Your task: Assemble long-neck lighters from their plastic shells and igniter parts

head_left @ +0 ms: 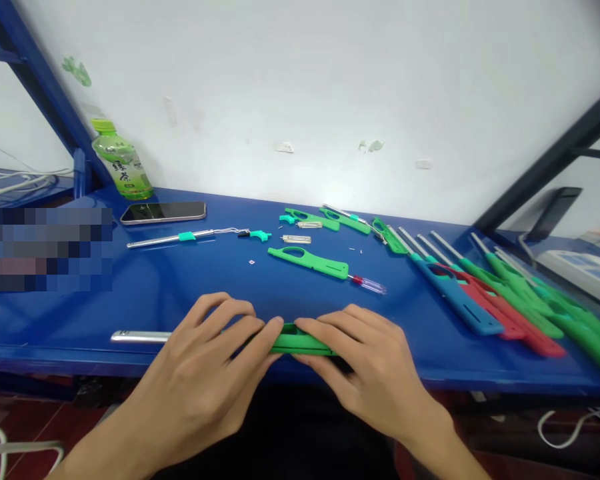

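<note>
A green lighter with a long metal tube lies sideways at the table's front edge, its tube pointing left. My left hand is closed round its left part, thumb and fingers pinching the green body. On the right part, my right hand also grips the body, fingertips close to the left ones. Beyond the hands rests a green handle shell, with a clear-handled screwdriver touching its right end. The fingers cover much of the held lighter.
Clear inner parts, green shells and a metal tube with wires lie farther back. Several assembled lighters fan out at right. A phone and a green bottle stand at back left, by the wall.
</note>
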Available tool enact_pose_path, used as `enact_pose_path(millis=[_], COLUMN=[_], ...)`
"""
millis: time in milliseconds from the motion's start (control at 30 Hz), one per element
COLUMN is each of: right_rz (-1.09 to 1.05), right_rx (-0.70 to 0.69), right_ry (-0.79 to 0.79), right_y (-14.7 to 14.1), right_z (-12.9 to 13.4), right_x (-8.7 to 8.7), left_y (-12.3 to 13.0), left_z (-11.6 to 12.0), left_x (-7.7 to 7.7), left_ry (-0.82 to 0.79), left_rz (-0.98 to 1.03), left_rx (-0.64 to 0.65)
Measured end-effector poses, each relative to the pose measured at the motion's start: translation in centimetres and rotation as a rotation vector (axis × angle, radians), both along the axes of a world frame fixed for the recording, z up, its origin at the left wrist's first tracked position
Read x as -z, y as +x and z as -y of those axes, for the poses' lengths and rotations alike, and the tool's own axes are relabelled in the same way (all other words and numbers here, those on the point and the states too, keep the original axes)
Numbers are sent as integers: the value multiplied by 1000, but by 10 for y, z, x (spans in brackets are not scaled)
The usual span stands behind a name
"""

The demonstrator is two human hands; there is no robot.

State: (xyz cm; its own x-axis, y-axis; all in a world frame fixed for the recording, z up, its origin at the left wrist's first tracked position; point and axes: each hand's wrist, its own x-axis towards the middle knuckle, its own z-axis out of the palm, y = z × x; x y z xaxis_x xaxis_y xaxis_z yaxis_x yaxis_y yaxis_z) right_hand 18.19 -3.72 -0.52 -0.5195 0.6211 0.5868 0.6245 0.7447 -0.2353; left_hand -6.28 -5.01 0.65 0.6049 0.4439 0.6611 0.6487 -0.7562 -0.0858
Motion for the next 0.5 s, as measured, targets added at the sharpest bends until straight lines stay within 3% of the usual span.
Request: enact_pose_path(millis=[500], right_rz=[4], right_rx=[-27], right_ry=[61], right_y=[3], right_z=[0], right_x=[0], left_y=[6], left_z=[0], left_x=[-4], left_ry=[29], left_rz=[-63], left_rx=[4])
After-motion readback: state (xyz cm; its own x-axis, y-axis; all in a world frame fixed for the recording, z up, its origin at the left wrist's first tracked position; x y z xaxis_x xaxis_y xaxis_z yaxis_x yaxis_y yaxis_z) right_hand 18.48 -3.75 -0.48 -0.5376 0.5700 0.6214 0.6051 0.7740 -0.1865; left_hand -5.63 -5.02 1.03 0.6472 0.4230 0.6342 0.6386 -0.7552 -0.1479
